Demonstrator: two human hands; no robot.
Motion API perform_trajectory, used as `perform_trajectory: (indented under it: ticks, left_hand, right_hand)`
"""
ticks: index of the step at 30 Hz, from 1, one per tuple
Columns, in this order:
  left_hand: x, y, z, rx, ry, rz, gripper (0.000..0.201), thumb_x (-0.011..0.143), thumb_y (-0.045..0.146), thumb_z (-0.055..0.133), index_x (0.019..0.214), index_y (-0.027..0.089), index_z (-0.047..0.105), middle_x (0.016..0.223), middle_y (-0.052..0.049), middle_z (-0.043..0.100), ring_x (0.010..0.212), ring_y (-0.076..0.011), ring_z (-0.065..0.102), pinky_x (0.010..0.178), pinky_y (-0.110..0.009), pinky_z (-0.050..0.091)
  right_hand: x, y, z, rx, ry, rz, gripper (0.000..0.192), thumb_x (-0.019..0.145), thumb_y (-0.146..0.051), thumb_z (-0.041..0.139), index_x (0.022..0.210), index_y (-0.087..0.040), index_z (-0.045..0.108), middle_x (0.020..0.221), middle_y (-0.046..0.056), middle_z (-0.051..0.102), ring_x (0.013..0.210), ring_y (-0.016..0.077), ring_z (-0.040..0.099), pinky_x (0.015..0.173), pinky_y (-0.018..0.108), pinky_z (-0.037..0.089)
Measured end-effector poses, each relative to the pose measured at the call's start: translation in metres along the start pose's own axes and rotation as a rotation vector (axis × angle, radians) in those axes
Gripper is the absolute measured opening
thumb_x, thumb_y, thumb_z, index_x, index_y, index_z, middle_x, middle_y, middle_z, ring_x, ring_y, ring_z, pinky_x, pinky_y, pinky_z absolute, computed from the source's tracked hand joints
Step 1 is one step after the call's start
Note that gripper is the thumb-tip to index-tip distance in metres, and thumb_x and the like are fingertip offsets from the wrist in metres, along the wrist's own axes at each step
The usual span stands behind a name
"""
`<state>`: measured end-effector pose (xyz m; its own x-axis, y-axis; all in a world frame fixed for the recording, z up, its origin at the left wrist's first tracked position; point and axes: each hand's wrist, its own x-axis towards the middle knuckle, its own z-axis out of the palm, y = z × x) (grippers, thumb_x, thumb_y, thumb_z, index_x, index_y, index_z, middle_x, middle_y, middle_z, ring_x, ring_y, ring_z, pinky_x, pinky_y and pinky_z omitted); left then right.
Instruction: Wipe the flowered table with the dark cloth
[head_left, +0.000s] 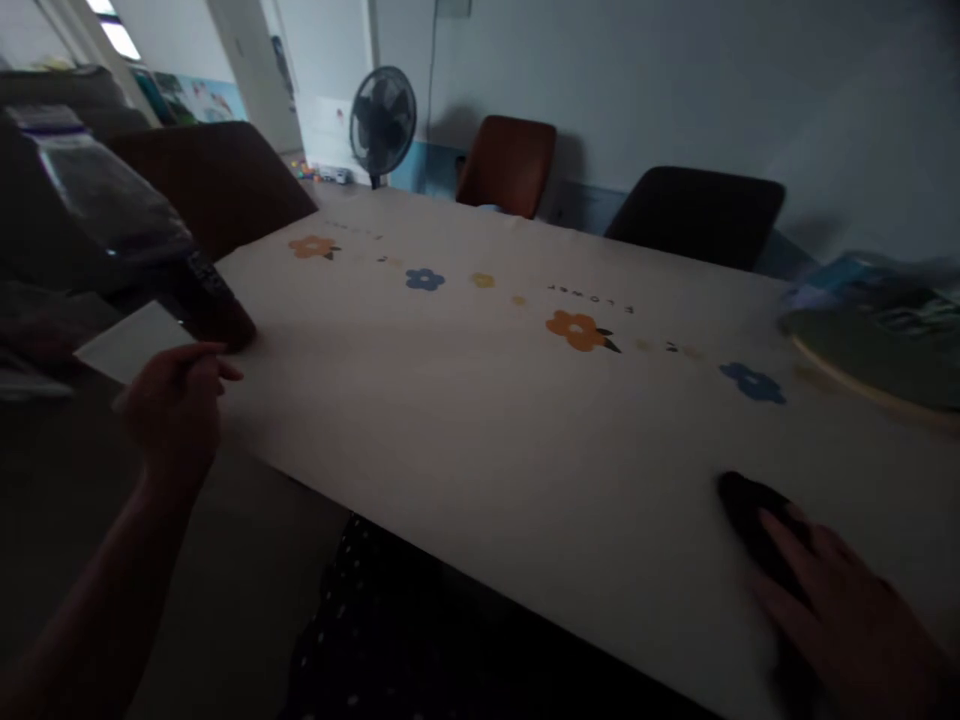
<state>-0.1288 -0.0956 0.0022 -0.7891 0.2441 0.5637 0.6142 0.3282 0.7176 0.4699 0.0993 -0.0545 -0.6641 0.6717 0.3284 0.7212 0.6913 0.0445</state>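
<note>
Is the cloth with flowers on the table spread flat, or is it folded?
Spread flat. The flowered cloth lies smooth over the table, printed side up, with no fold visible.

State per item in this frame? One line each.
Cream flower-print tablecloth: spread flat on the table, front edge hanging over.
Left hand: raised at the cloth's left corner, fingers curled; whether it grips anything is unclear.
Right hand: laid flat, fingers touching a dark object.
Dark oval object: lying on the cloth, partly under the fingers.
Black standing fan: upright; too blurred to tell if it spins.
Brown chair: unoccupied, behind the table.
</note>
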Motion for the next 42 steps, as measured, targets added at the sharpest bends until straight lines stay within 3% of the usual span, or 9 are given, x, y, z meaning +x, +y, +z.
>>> perform_trajectory:
  ticks: [3,8,15,23,27,29,32,37,42]
  left_hand:
    - [-0.009,-0.041,-0.013,0.18,0.147,0.187,0.03,0.084,0.029,0.051,0.103,0.015,0.07,0.102,-0.007,0.069,0.097,-0.0203,0.062,0.092,-0.038,0.047]
    - [-0.022,-0.091,-0.009,0.073,0.059,0.218,0.037,0.092,0.035,0.045,0.112,0.011,0.065,0.131,-0.012,0.058,0.134,-0.0218,0.043,0.117,-0.043,0.03]
    - [-0.027,-0.094,0.017,-0.063,0.221,0.231,0.038,0.092,0.03,0.034,0.103,0.008,0.063,0.125,-0.016,0.057,0.133,-0.02,0.041,0.117,-0.043,0.031]
    - [-0.027,-0.093,0.021,-0.097,0.246,0.256,0.036,0.093,0.025,0.031,0.099,0.009,0.062,0.122,-0.016,0.055,0.131,-0.0204,0.04,0.116,-0.043,0.031]
    - [-0.028,-0.092,0.021,-0.121,0.247,0.272,0.038,0.095,0.026,0.029,0.1,0.009,0.062,0.123,-0.016,0.055,0.132,-0.0207,0.039,0.117,-0.044,0.028]
    - [-0.027,-0.093,0.021,-0.089,0.258,0.268,0.041,0.095,0.029,0.026,0.099,0.01,0.062,0.122,-0.016,0.056,0.131,-0.0215,0.041,0.116,-0.046,0.028]
    - [-0.027,-0.095,0.021,-0.033,0.253,0.242,0.044,0.094,0.034,0.023,0.099,0.011,0.061,0.123,-0.016,0.055,0.13,-0.021,0.041,0.116,-0.045,0.031]
    - [-0.025,-0.098,0.022,-0.073,0.279,0.23,0.041,0.09,0.032,0.028,0.097,0.01,0.063,0.119,-0.016,0.057,0.129,-0.0214,0.043,0.115,-0.044,0.033]
    - [-0.024,-0.103,0.022,-0.066,0.287,0.24,0.04,0.089,0.027,0.029,0.097,0.008,0.064,0.118,-0.017,0.058,0.129,-0.021,0.042,0.115,-0.044,0.033]
  right_hand:
    - [0.046,-0.033,0.002,0.015,-0.034,-0.08,0.064,0.095,-0.053,0.029,0.155,-0.043,0.007,0.152,0.007,0.033,0.135,0.0361,0.034,0.087,0.065,0.047]
    - [0.123,-0.086,0.006,0.073,-0.049,-0.416,0.061,0.102,-0.049,0.026,0.157,-0.036,0.003,0.157,0.007,0.022,0.138,0.0368,0.031,0.096,0.065,0.044]
    - [0.214,-0.186,0.014,0.202,-0.167,-0.813,0.051,0.104,-0.044,0.036,0.151,-0.025,0.036,0.157,0.009,0.023,0.144,0.0323,0.016,0.112,0.059,0.028]
    - [0.294,-0.362,0.011,0.305,-0.257,-1.083,0.05,0.104,-0.049,0.043,0.15,-0.029,0.037,0.158,0.001,0.021,0.142,0.0338,0.019,0.113,0.056,0.026]
    - [0.307,-0.417,0.013,0.347,-0.301,-1.097,0.047,0.106,-0.044,0.042,0.15,-0.03,0.034,0.158,-0.002,0.02,0.143,0.0326,0.015,0.114,0.057,0.024]
    - [0.305,-0.419,0.012,0.36,-0.301,-1.114,0.044,0.106,-0.039,0.041,0.149,-0.028,0.036,0.157,-0.003,0.023,0.144,0.0305,0.016,0.115,0.056,0.024]
    - [0.293,-0.39,0.01,0.374,-0.252,-1.159,0.041,0.106,-0.033,0.044,0.146,-0.026,0.041,0.156,-0.003,0.027,0.142,0.0276,0.021,0.114,0.053,0.028]
    - [0.249,-0.299,0.003,0.484,-0.168,-1.142,0.036,0.101,-0.026,0.047,0.137,-0.023,0.05,0.152,-0.002,0.036,0.142,0.026,0.024,0.114,0.052,0.029]
    - [0.189,-0.205,-0.01,0.481,-0.127,-1.034,0.043,0.093,-0.009,0.041,0.133,-0.021,0.051,0.152,-0.001,0.035,0.143,0.0279,0.021,0.12,0.05,0.015]
